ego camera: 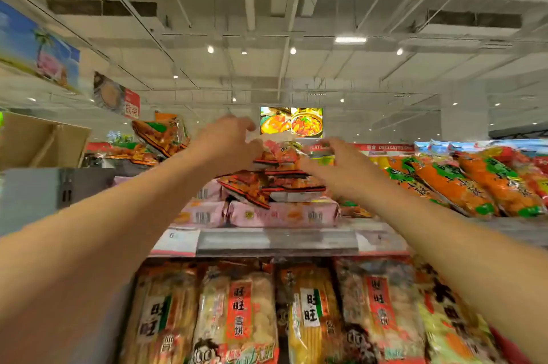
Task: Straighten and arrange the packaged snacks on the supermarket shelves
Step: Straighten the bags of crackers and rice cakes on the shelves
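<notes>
Top-shelf stack mid-tidy, much left.
Left hand [228,138] and right hand [332,162] grasp the top red snack packet [281,153]; packets beneath lie crooked.

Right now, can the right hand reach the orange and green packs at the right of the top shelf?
Probably yes. The right hand is at the red packet stack on the same shelf, and the orange and green packs lie just beside it, with nothing between them.
</notes>
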Action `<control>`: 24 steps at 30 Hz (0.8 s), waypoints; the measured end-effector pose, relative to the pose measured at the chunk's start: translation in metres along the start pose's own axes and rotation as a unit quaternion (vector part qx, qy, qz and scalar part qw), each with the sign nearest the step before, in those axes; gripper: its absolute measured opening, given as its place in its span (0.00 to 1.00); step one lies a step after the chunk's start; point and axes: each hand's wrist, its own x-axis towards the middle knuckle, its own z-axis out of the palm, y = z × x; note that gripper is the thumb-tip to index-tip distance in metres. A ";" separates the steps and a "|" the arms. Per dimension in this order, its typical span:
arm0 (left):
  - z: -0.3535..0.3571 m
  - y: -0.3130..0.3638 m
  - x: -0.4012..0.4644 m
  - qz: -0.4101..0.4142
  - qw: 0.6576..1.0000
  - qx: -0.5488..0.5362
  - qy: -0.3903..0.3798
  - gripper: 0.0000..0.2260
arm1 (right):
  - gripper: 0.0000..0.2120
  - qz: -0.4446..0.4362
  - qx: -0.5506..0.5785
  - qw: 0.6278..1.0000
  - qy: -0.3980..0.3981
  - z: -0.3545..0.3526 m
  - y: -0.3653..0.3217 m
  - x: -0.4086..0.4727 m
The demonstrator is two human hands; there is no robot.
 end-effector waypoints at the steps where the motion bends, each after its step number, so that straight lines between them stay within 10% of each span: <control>1: 0.006 -0.001 0.011 -0.025 0.999 0.039 -0.026 0.23 | 0.35 0.006 0.004 1.000 0.003 0.005 0.004 0.013; 9: 0.038 -0.007 0.051 -0.111 0.957 0.193 -0.186 0.50 | 0.29 0.049 0.037 0.997 -0.047 0.039 0.023 0.064; 17: 0.044 -0.001 0.053 -0.088 0.975 0.174 -0.104 0.28 | 0.27 0.041 0.110 0.993 -0.025 0.044 0.024 0.061; 24: 0.035 -0.003 0.034 -0.012 0.999 -0.031 0.004 0.32 | 0.29 0.002 0.135 0.990 0.037 0.026 0.022 0.051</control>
